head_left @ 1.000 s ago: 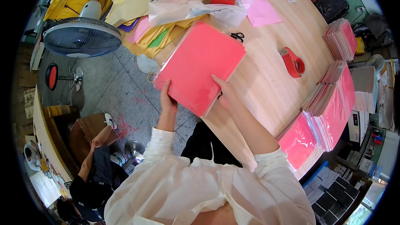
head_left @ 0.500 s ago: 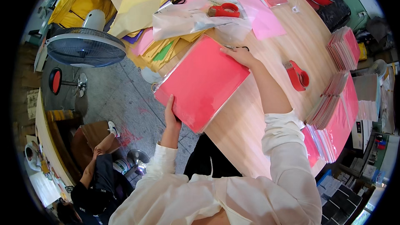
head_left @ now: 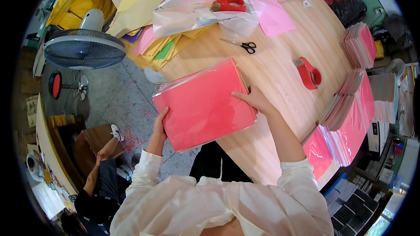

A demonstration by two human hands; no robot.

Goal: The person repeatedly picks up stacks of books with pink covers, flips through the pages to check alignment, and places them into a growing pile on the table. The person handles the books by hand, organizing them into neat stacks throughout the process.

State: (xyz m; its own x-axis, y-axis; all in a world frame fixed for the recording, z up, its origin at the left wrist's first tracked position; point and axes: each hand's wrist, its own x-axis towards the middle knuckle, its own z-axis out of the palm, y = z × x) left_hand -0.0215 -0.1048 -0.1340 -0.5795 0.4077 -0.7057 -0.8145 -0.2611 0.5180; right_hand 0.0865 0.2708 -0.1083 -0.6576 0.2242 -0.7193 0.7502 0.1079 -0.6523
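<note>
Gripping a red bundle from both sides, the left fingers and right fingers hold it over the near edge of the counter. Each thumb presses on the top face, parted from the rest by about the bundle's thickness; the rest are mostly hidden beneath, so their spread cannot be told. The bundle is not yet set down, and its layers stand slightly uneven beside the right fingers. Well to the right of those fingers, similar red packets already stand in piles, which look finished; how many remain cannot be told. Scissors lie untouched beyond the right fingers, a red tape dispenser to their right. Beyond the left fingers, yellow papers lie loosely spread.
</note>
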